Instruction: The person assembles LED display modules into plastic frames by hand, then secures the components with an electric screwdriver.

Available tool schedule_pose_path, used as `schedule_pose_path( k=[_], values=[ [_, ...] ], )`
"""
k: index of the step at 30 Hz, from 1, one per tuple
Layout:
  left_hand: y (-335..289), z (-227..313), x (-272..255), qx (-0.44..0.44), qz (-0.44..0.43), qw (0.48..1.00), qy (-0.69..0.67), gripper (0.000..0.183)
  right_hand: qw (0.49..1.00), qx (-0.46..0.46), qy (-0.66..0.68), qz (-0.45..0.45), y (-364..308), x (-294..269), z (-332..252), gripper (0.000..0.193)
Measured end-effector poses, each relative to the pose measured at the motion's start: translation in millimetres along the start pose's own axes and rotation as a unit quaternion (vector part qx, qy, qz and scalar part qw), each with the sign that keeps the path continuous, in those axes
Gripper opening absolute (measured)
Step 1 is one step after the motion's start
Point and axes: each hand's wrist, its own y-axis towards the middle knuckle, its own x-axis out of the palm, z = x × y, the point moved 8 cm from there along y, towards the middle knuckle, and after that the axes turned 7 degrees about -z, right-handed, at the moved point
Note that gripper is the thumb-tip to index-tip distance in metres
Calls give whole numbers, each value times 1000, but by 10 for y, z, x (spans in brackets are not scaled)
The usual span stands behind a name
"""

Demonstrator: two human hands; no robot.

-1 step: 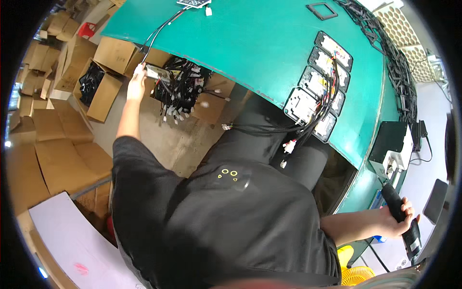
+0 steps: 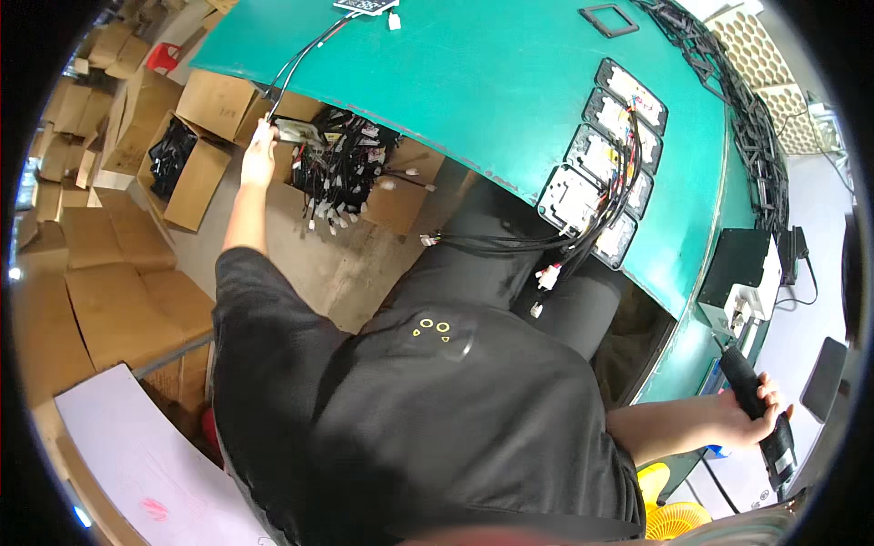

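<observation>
At the left, beyond the table's edge, my left hand (image 2: 259,156) is closed, with the ends of the black and white cables (image 2: 296,62) at its fingertips. These cables run up to a small display unit (image 2: 368,5) on the table. Right beside the fingers is a blurred flat panel (image 2: 297,133); whether the hand also touches it I cannot tell. At the far right my right hand (image 2: 748,420) is wrapped round a black electric screwdriver (image 2: 742,375), its bit pointing up toward a black and white box-shaped device (image 2: 742,273).
Several open black housings (image 2: 572,198) lie on the green table (image 2: 455,82), their cables hanging over my lap. A carton of wired parts (image 2: 341,168) stands below the edge. More cartons (image 2: 137,309) fill the left. Black frames (image 2: 760,155) line the right edge.
The flat panel beside my left hand has shifted slightly and blurred. The left hand has moved a little; the screwdriver in my right hand has tilted very slightly.
</observation>
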Motion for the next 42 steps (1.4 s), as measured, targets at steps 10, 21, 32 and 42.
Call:
schedule_pose_path(
  k=[10, 21, 32, 42],
  values=[
    [-639, 131, 1448, -185, -190, 964, 8, 35, 998, 50, -26, 29, -118, -276, 2, 41],
    [-558, 4012, -549, 281, -64, 899, -331, 36, 996, 67, -35, 41, -226, 248, 258, 48],
    [-330, 5380, -283, 479, -180, 854, -96, 88, 982, 116, -77, -131, -501, 768, 489, 42],
    [-649, 6067, -191, 439, -112, 884, -113, 82, 951, 226, -38, -209, -968, 1491, 1281, 37]
  ],
)
